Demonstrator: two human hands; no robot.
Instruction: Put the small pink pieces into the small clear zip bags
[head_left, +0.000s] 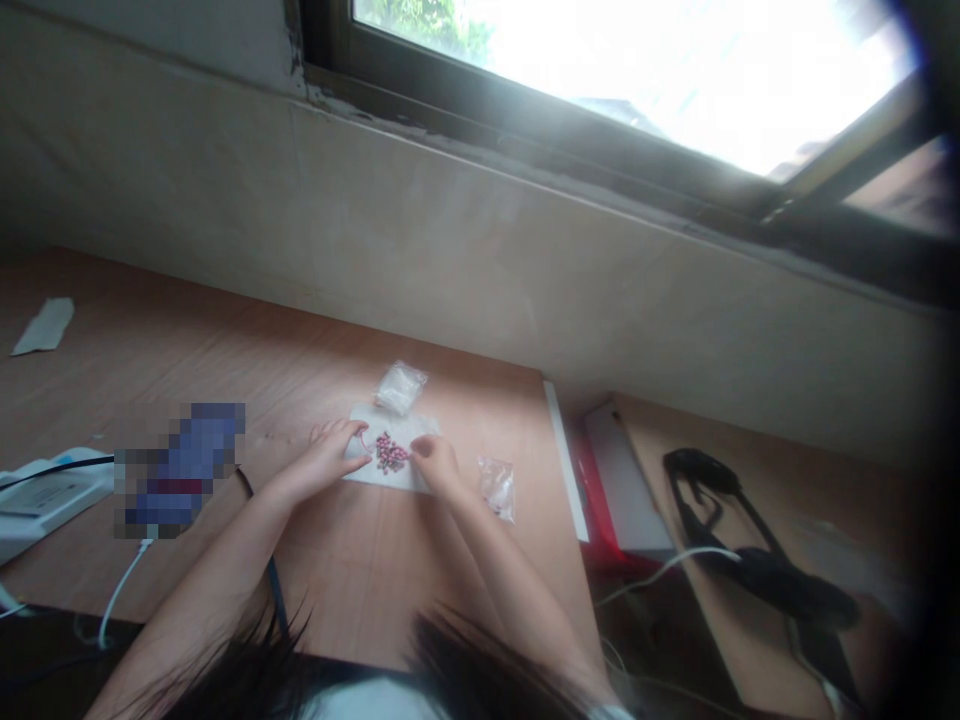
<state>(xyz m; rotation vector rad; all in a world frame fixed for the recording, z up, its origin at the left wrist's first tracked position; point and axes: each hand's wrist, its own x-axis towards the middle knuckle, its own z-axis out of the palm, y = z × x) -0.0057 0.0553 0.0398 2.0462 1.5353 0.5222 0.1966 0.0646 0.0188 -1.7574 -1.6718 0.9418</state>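
A wooden desk (pixel 187 340) runs beneath a tiled windowsill (pixel 525 240) as a person works at a sheet of white paper (pixel 424 428). On it lies a loose heap of pink beads (pixel 391 452), its long axis running roughly away from the person. Two clear plastic bags (pixel 401 388) (pixel 497 488) rest just beyond and to the right of the sheet, holding pale contents. The right hand (pixel 439 462) pinches narrowly at the heap's right edge, whether on a bead cannot be told. The left hand (pixel 326 455) reaches in from the other side, fingers extended beside a thin pink cord (pixel 364 440); any grip is unclear.
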